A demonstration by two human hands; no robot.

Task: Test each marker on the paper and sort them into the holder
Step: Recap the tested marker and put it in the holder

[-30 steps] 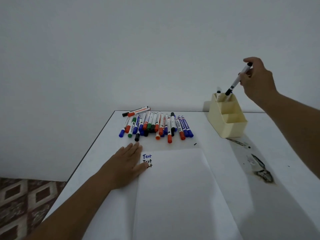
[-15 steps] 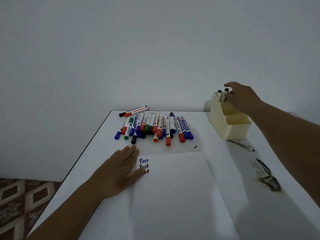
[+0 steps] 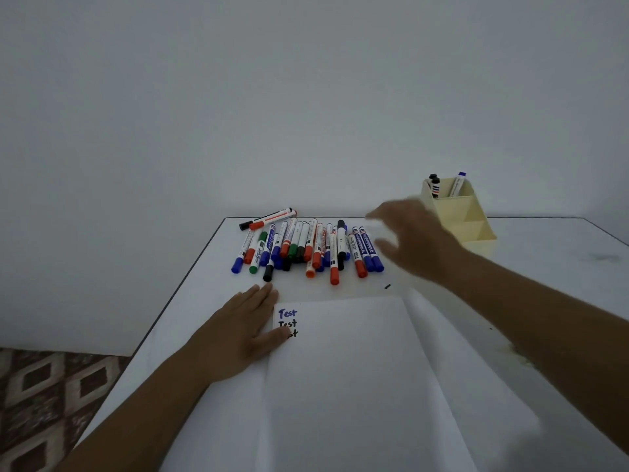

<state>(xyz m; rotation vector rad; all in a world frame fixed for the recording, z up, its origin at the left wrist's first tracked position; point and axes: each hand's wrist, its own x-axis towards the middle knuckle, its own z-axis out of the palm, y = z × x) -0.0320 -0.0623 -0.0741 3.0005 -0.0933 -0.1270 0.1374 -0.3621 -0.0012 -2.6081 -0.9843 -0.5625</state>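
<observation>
Several markers (image 3: 306, 245) with blue, red, green and black caps lie in a row at the far side of the white table (image 3: 190, 301). A cream holder (image 3: 466, 216) stands at the back right, with two black-capped markers (image 3: 434, 186) and a blue-capped marker (image 3: 457, 183) in its rear compartment. White paper (image 3: 357, 369) lies in front, with "Test" written three times at its top left. My left hand (image 3: 245, 330) lies flat on the paper's left edge. My right hand (image 3: 413, 241), blurred, hovers empty with fingers spread between the holder and the marker row.
The table's left edge (image 3: 160, 315) drops to a patterned floor (image 3: 44, 396). A plain wall stands behind the table. A small black mark (image 3: 387, 286) lies on the table near the paper's top.
My right hand lowered a black marker into the holder's rear compartment, let go, and has swung left toward the marker row. My left hand has stayed on the paper.
</observation>
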